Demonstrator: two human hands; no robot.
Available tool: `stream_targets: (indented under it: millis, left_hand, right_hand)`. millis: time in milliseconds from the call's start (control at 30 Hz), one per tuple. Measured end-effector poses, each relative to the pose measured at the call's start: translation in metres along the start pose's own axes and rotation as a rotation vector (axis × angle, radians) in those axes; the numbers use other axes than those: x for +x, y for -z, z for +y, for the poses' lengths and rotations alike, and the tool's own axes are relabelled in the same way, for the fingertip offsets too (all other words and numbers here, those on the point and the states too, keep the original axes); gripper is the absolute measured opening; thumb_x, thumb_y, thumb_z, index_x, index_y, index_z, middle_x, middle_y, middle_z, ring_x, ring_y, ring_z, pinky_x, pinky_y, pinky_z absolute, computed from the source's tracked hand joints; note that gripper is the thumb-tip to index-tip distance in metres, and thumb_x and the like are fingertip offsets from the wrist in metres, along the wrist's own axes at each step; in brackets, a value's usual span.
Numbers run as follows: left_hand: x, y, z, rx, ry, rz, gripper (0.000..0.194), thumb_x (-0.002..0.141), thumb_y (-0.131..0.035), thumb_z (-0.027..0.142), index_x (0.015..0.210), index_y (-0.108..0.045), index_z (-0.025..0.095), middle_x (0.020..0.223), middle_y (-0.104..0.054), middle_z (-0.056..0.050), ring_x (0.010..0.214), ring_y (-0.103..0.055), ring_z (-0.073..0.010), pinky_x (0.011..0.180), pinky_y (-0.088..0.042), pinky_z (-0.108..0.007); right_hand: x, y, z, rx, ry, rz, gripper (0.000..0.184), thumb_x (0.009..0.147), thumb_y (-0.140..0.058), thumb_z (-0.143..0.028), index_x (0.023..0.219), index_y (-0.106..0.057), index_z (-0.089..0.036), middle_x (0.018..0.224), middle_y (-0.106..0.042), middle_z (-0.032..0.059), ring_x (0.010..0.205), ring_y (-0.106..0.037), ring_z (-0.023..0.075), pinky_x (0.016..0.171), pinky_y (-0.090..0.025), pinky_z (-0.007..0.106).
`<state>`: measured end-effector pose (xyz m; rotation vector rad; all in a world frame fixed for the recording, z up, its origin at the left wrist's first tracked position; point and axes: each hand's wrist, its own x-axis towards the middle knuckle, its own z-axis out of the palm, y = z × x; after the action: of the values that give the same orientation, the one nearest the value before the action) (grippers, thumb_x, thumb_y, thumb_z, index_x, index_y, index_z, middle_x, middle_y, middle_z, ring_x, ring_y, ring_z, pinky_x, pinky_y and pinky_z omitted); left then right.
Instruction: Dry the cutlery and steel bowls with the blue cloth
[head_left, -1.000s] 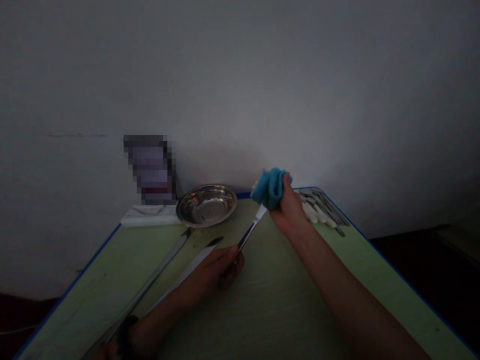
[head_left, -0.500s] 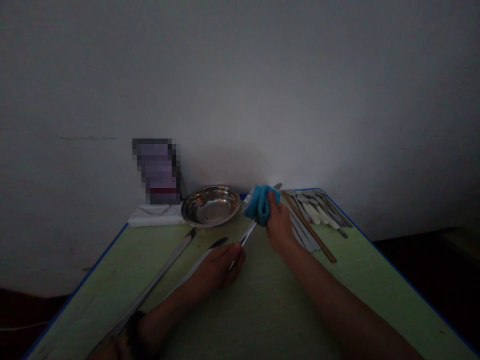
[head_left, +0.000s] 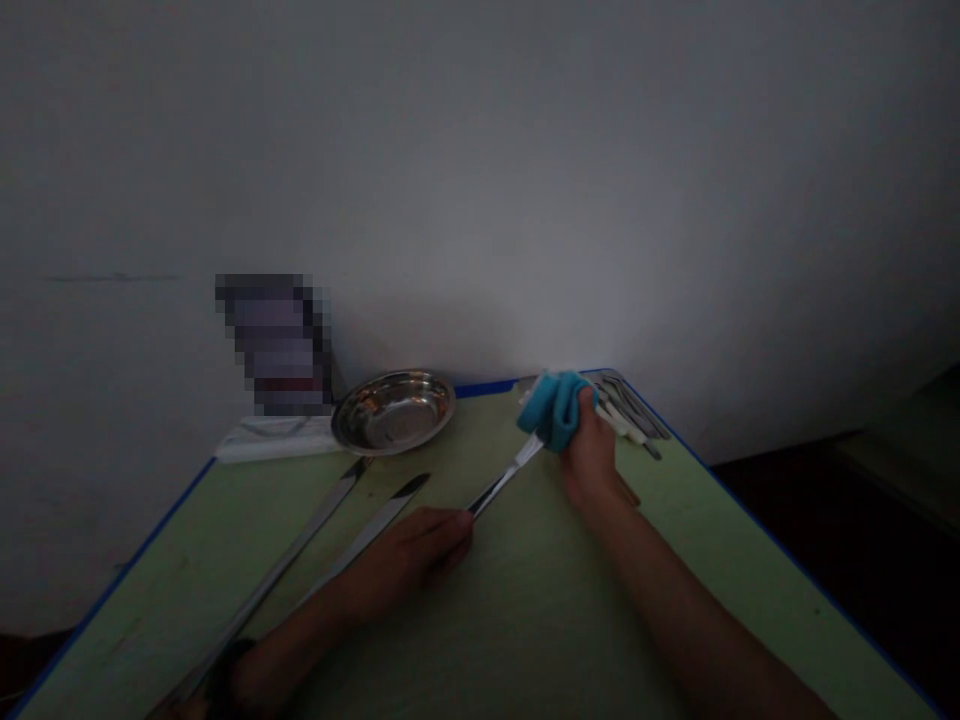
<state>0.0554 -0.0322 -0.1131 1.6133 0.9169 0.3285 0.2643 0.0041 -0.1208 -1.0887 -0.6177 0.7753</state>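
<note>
My left hand [head_left: 427, 545] is closed around the handle of a metal table knife [head_left: 517, 465], which points forward and to the right above the table. In my right hand [head_left: 591, 450] is a folded blue cloth [head_left: 556, 410], wrapped around the far part of the knife and hiding its tip. Two more long metal knives lie to the left: one knife [head_left: 386, 515] partly behind my left forearm, another knife [head_left: 307, 540] farther left.
A shiny steel bowl [head_left: 394, 412] stands at the back, beside a white flat object [head_left: 274, 440] and a blurred-out upright panel [head_left: 277, 345]. White-handled cutlery [head_left: 626, 420] and metal cutlery [head_left: 637, 405] lie at the back right of the green, blue-edged table [head_left: 750, 600], against the wall.
The cloth slid along the knife toward my left hand, baring the tip, then moved back out over the tip. The view has shifted slightly; both hands keep their holds.
</note>
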Motion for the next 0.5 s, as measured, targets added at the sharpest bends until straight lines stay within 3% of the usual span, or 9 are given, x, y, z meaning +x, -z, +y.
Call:
stream_targets:
  millis: [133, 300, 500]
  left_hand:
    - [-0.002, 0.001, 0.006, 0.069, 0.028, 0.005, 0.048, 0.085, -0.036, 0.056, 0.057, -0.045, 0.018, 0.056, -0.04, 0.004, 0.055, -0.037, -0.0122, 0.053, -0.032, -0.023]
    - [0.001, 0.0, 0.004, 0.088, 0.022, 0.026, 0.048, 0.084, -0.036, 0.058, 0.06, -0.046, 0.019, 0.058, -0.041, 0.003, 0.055, -0.037, -0.0123, 0.053, -0.032, -0.023]
    - [0.005, -0.001, -0.004, 0.06, 0.018, 0.046, 0.044, 0.087, -0.036, 0.054, 0.062, -0.047, 0.019, 0.058, -0.041, 0.004, 0.056, -0.037, -0.0119, 0.054, -0.033, -0.022]
  right_hand:
    - [0.0, 0.009, 0.003, -0.157, 0.04, 0.073, 0.051, 0.075, -0.046, -0.063, 0.049, -0.04, -0.02, 0.044, -0.037, -0.0066, 0.043, -0.032, 0.0087, 0.044, -0.027, 0.023]
    - [-0.033, -0.003, 0.009, -0.337, 0.005, -0.115, 0.051, 0.08, -0.04, -0.059, 0.049, -0.038, -0.02, 0.045, -0.035, -0.0057, 0.044, -0.029, 0.0091, 0.044, -0.025, 0.023]
    - [-0.058, -0.016, 0.003, -0.306, 0.001, -0.246, 0.044, 0.082, -0.041, -0.054, 0.053, -0.04, -0.02, 0.05, -0.037, -0.0055, 0.048, -0.032, 0.0091, 0.045, -0.026, 0.023]
